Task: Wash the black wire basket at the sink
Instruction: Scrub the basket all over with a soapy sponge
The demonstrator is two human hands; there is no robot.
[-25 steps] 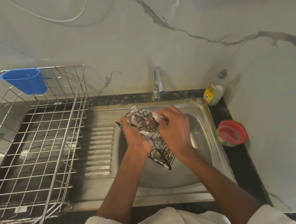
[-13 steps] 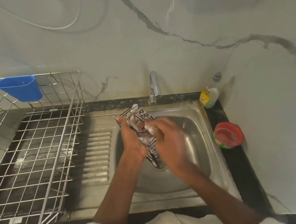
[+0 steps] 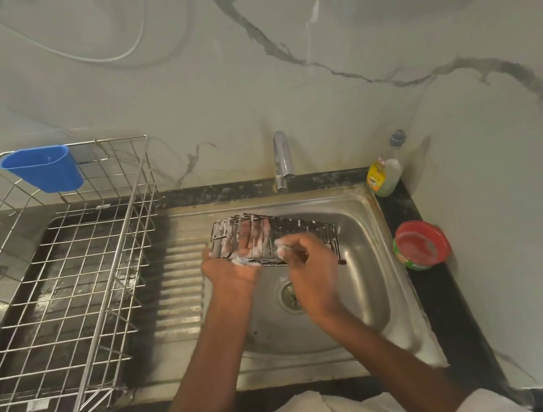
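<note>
The black wire basket [image 3: 304, 232] lies on its side over the steel sink [image 3: 375, 296], streaked with white soap foam. My left hand [image 3: 236, 265] reaches inside it from the left end, and its fingers show through the wires and hold the basket up. My right hand [image 3: 309, 270] is at the basket's near side, fingers curled round a small foamy scrubber [image 3: 283, 251] pressed against the wires. The tap [image 3: 282, 159] stands behind the basket; no water is seen running.
A large steel dish rack [image 3: 66, 284] with a blue plastic cup [image 3: 44, 170] hooked on its back rim fills the drainboard at left. A dish-soap bottle [image 3: 385, 173] and a red-lidded green tub [image 3: 420, 245] sit on the black counter at right. The drain [image 3: 289, 298] lies beneath my hands.
The basket has turned from a steep tilt to lying level and sideways. My left hand has slid inside it, and my right hand has dropped to its near side with the scrubber.
</note>
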